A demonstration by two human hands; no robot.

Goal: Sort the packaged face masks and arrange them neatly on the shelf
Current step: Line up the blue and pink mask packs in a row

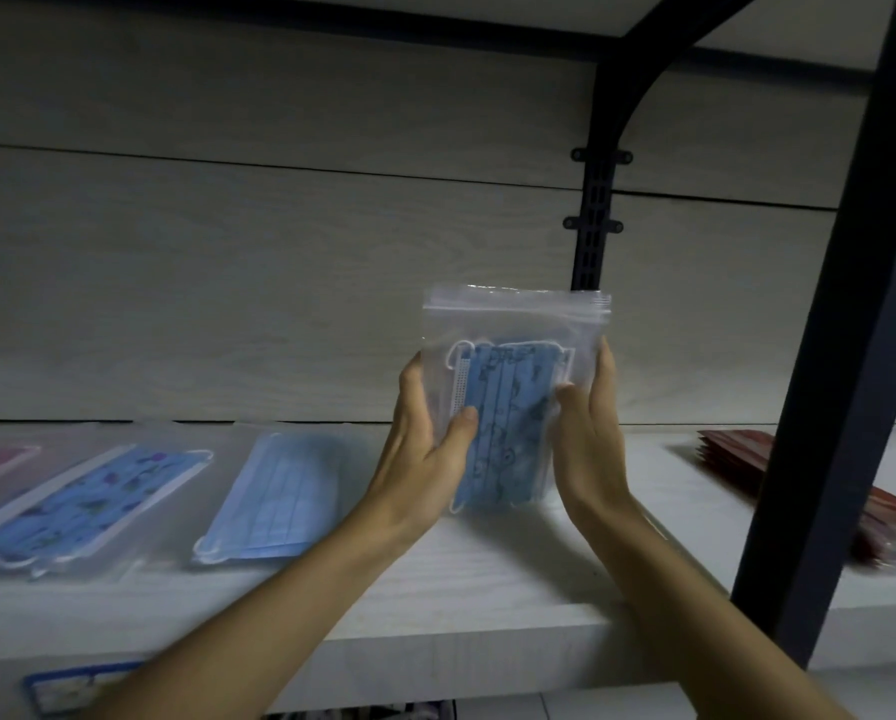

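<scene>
Both forearms reach up; my left hand (430, 423) and right hand (588, 423) hold the mask bag (513, 387) upright by its sides. Slick plastic could slip from this light grip and knock the plain blue pack (279, 496) askew on the shelf (487, 589).

Dim light, pale wood-grain wall panels (279, 262), black slotted upright (594, 220), black post (846, 356)

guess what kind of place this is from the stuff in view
Probably a shop display or stockroom. A white shelf on black slotted brackets carries bagged face masks laid out by type, like the plain blue pack, and a price-tag-like label sits on its front edge.
</scene>
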